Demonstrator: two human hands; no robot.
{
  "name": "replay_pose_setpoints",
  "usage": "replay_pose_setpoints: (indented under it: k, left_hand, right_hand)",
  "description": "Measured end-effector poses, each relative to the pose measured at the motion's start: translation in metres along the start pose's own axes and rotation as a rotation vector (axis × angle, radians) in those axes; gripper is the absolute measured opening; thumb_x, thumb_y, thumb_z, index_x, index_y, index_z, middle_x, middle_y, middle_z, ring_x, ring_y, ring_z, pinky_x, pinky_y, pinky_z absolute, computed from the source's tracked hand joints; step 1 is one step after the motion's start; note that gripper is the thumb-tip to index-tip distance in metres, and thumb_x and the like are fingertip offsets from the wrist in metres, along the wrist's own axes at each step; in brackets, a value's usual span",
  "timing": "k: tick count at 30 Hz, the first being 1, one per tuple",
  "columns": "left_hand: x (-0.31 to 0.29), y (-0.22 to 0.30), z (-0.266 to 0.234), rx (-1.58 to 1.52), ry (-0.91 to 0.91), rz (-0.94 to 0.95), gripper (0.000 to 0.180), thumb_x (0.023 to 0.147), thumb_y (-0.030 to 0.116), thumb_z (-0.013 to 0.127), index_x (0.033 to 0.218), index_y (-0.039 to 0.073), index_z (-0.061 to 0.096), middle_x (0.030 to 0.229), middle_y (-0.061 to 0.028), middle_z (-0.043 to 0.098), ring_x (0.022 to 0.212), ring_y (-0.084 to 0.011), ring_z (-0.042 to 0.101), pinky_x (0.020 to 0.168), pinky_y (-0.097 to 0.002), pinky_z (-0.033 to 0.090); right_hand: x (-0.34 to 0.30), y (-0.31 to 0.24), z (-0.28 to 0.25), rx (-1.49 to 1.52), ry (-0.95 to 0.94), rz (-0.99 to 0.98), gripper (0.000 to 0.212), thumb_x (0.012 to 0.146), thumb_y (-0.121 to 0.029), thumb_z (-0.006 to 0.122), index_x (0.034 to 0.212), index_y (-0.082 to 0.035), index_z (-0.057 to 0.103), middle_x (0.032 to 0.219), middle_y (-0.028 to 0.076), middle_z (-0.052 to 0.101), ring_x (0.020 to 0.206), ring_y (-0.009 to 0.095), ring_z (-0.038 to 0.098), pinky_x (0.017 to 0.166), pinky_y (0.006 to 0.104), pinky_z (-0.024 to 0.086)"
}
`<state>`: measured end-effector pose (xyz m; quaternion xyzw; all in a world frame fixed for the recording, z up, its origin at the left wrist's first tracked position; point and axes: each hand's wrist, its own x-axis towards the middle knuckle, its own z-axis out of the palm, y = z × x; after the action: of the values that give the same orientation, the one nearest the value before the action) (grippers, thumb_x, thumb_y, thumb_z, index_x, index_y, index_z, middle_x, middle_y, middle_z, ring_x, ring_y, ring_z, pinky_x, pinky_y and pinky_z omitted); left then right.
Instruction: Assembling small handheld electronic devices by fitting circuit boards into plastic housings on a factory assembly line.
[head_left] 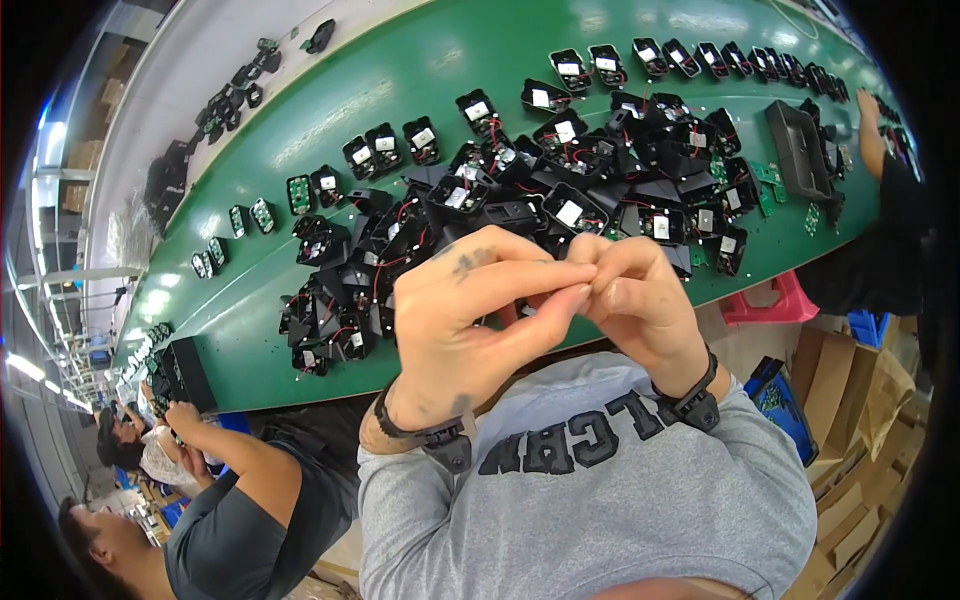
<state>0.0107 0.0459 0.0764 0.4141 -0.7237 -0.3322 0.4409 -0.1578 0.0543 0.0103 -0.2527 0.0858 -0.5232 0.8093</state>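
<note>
left hand (pixel 460 315) and right hand (pixel 645 300) pinch fingertip to fingertip (can't tell what's gripped, if anything) | red-wired black plastic housings (pixel 510 213) heap just past them, many open, white rectangles (pixel 569 213) inside | heap crowds green tabletop's (pixel 330 120) near edge, roomier beyond

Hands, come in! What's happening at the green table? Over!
Left hand and right hand meeting, fingers pinched; anything held, can't tell. Black casings heaped on green table. Hands block view of some casings.

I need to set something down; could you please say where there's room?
Bare table lies between the black box at left and the pile of black housings, and beyond the far row of housings; the pile is crowded.
</note>
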Motion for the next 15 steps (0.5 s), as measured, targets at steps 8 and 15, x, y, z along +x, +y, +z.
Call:
replay_pose_setpoints:
  k: [8, 15]
  left_hand:
    - [0.006, -0.060, 0.002, 0.204, 0.214, 0.183, 0.015, 0.065, -0.002, 0.073, 0.077, 0.005, 0.067, 0.069, -0.0038, 0.061, 0.055, -0.0133, 0.058, 0.051, -0.0250, 0.046]
    - [0.067, -0.189, -0.165, 1.162, 0.082, -0.511, 0.043, 0.093, 0.037, 0.047, 0.087, -0.001, 0.067, 0.088, -0.0257, 0.065, 0.089, -0.0419, 0.063, 0.078, -0.0471, 0.050]
  right_hand:
    - [-0.004, -0.016, -0.004, -1.320, -0.007, -0.296, 0.036, 0.073, -0.001, 0.068, 0.109, -0.002, 0.068, 0.094, 0.011, 0.069, 0.088, 0.020, 0.065, 0.079, 0.0296, 0.049]
    - [-0.068, -0.128, -0.107, -1.501, 0.759, -0.273, 0.034, 0.092, -0.018, 0.060, 0.120, 0.001, 0.061, 0.100, 0.005, 0.067, 0.088, 0.009, 0.059, 0.076, 0.0219, 0.044]
